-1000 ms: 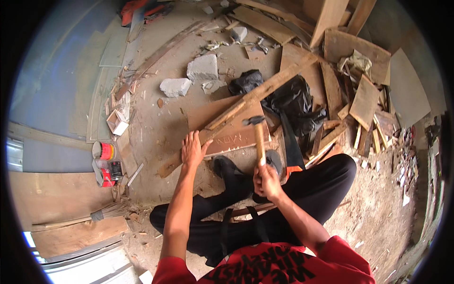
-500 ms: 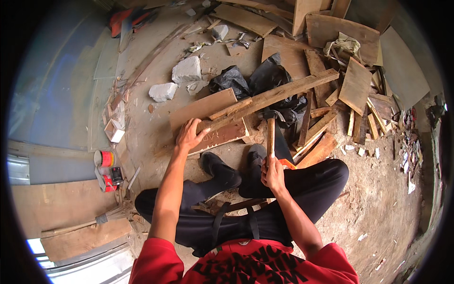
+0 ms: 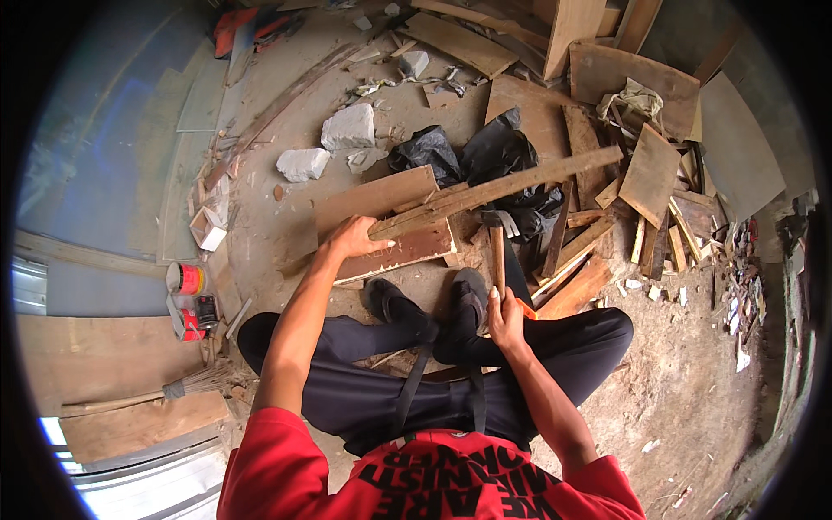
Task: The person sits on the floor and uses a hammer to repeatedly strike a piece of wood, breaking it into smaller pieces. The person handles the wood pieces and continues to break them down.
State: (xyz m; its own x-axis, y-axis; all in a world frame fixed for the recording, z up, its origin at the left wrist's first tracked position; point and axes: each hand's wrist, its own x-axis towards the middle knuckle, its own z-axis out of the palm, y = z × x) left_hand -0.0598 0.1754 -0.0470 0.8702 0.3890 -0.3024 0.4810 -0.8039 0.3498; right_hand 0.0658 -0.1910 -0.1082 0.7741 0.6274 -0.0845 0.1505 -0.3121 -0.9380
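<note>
Shifted plank (image 3: 503, 190) partly behind left hand (image 3: 351, 237)

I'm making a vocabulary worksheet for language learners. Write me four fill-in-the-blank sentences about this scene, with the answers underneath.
1. The right hand holds a ____ by its handle.
2. The long plank under the left hand is made of ____.
3. Apart from its black lettering, the person's shirt is ____.
4. The crumpled plastic beyond the plank is ____ in colour.

Missing words: hammer; wood; red; black.
</note>
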